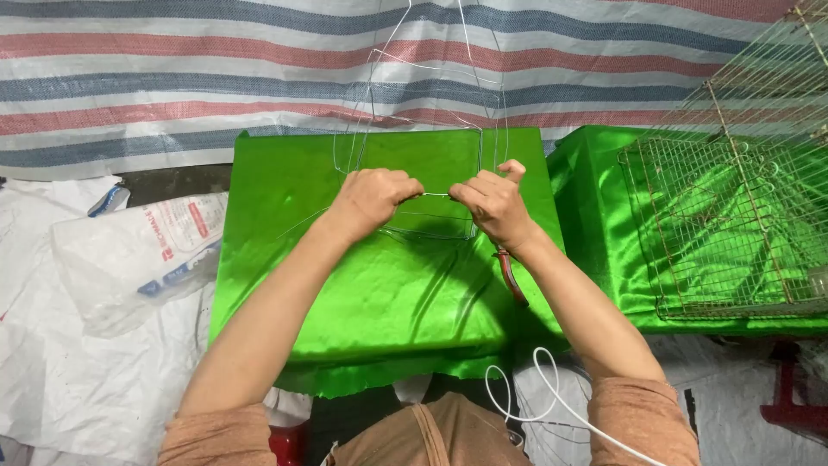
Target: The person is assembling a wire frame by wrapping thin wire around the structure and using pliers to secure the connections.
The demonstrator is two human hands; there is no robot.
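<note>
Mostly hidden: red-handled pliers (511, 278) lie under your right wrist, only the handle showing. Thin wire frame (414, 173) is hard to trace against the green worktop (345, 293); its upper strands run out of view. Left hand (373, 198) fisted, grip closed on the wire's front run. Right hand (493, 204) pinches the same run, hands nearly touching.

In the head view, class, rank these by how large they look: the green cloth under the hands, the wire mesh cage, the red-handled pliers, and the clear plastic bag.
1. green cloth
2. wire mesh cage, cut off by the frame edge, so its full size is unsure
3. clear plastic bag
4. red-handled pliers, partly hidden by the right forearm
</note>
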